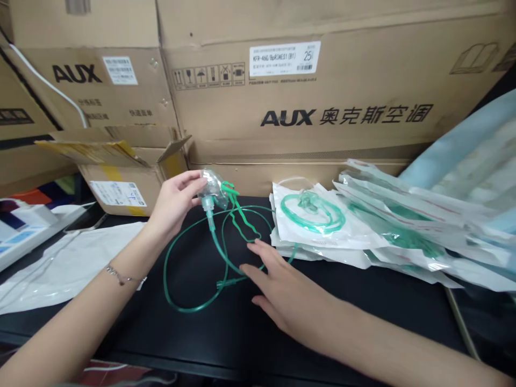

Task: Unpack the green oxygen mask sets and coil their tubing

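My left hand (177, 196) is closed on the edge of a clear oxygen mask (214, 188), its fingers pinching the mask's left side. A green elastic strap (242, 214) hangs from the mask's right side. From the mask's connector, green tubing (189, 309) runs down and lies in loose loops on the black table (193, 338), with a green end fitting (226, 283) among them. My right hand (278, 282) reaches over the loops with its fingers apart. Its fingertips are close to the strap's lower end and the tubing; whether they touch is unclear.
Packaged masks with green tubing (312, 212) are stacked at the right, more bags (403, 236) beside them. An open small carton (124, 185) stands back left, before large cardboard boxes (342, 80). White wrapping (80, 258), a phone (86, 217) and a power strip (28, 231) lie left.
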The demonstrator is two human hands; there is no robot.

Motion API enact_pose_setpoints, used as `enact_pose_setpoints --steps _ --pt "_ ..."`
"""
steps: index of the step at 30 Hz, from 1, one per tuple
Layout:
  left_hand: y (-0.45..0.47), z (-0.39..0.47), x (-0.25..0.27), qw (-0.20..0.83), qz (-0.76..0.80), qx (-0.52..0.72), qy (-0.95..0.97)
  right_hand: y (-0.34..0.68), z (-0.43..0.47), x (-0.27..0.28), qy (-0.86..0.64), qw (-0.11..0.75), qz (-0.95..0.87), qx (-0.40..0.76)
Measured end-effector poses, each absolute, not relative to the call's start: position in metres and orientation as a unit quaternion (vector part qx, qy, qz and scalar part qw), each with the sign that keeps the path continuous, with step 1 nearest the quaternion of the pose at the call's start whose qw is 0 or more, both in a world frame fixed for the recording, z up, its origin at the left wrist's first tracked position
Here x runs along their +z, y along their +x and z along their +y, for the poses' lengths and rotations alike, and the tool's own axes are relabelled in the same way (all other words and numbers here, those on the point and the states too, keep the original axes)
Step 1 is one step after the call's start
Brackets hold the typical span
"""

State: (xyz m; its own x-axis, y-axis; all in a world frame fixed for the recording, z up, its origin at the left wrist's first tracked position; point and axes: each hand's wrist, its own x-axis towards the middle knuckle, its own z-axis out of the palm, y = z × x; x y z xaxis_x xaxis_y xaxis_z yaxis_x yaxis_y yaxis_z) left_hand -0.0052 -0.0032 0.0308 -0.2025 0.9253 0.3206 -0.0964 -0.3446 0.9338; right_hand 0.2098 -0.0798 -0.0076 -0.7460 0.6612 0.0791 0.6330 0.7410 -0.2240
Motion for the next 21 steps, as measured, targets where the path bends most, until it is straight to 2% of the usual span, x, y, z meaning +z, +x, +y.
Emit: enact_pose_setpoints --steps 2,4,7,10,18,21 --pt "-0.006 0.001 0.031 0.4 0.4 0.675 0.474 0.205 -0.087 -0.015 -0.351 0.065 -0.934 0.021" --pt "-0.007 0.002 0.034 0.396 0.372 0.712 0.445 0.204 -0.095 -0.015 -0.356 0.045 -0.933 0.028" --pt "-0.007 0.001 0.041 0.407 0.364 0.74 0.393 0.206 -0.108 -0.004 -0.34 0.066 -0.926 0.152" --pt "-0.006 -0.002 0.043 0.454 0.379 0.713 0.378 0.208 -0.115 0.007 -0.259 0.084 -0.928 0.255" --pt "-0.001 -0.002 0.022 0.479 0.484 0.608 0.408 0.22 -0.078 0.011 -0.245 0.063 -0.941 0.226" --pt "0.001 0.001 0.02 0.53 0.478 0.573 0.403 0.216 -0.061 0.006 -0.265 0.078 -0.953 0.125"
